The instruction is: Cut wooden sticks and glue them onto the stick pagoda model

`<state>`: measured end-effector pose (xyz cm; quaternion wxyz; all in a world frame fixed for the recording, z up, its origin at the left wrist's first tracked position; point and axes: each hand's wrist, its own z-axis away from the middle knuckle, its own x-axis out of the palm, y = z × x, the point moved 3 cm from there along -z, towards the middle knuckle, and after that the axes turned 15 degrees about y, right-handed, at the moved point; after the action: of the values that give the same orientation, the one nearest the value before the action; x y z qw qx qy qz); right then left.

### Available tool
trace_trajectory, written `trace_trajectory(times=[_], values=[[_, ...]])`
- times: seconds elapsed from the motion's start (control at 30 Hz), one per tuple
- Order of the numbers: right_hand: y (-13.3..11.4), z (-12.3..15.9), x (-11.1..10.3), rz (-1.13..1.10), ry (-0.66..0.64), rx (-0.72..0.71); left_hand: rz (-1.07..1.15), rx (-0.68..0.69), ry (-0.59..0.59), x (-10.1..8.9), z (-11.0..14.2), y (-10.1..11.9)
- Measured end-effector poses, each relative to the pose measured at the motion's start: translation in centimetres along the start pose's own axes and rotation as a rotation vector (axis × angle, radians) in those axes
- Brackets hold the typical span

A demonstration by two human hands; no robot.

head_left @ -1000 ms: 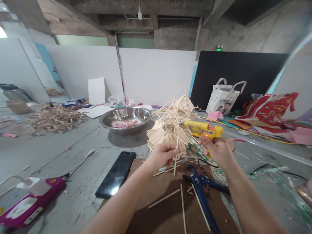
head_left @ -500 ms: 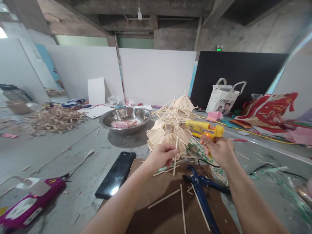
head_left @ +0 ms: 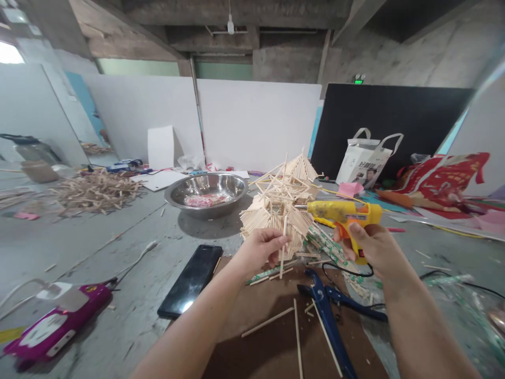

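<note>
My left hand (head_left: 265,248) pinches a thin wooden stick (head_left: 283,258), held nearly upright in front of a tiered model built of wooden sticks (head_left: 258,218). My right hand (head_left: 369,242) is wrapped round the handle of a yellow hot glue gun (head_left: 339,209). Its nozzle points left, close to the model's middle tier; whether it touches the model I cannot tell. Below the hands, blue-handled cutters (head_left: 326,310) lie on a brown board (head_left: 260,347) among several loose sticks.
A black phone (head_left: 190,281) lies left of the board, with a steel bowl (head_left: 205,210) behind it. Further left are a purple power strip (head_left: 59,321) and a pile of sticks (head_left: 98,192). A white bag (head_left: 361,160) and a red bag (head_left: 444,179) stand at the back right.
My right hand has moved the glue gun a little to the right, and more of the gun now shows. The left hand keeps its pinch on the stick.
</note>
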<state>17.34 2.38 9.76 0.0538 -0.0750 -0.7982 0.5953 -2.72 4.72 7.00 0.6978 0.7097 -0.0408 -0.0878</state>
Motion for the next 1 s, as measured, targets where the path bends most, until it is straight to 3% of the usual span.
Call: trace_trajectory(times=[0.43, 1.0], values=[[0.35, 0.4, 0.35, 0.073, -0.076, 0.014, -0.078, 0.152, 0.085, -0.41, -0.11, 0.24], [0.41, 0.32, 0.31, 0.125, -0.062, 0.004, -0.104, 0.182, 0.106, -0.35, -0.21, 0.17]])
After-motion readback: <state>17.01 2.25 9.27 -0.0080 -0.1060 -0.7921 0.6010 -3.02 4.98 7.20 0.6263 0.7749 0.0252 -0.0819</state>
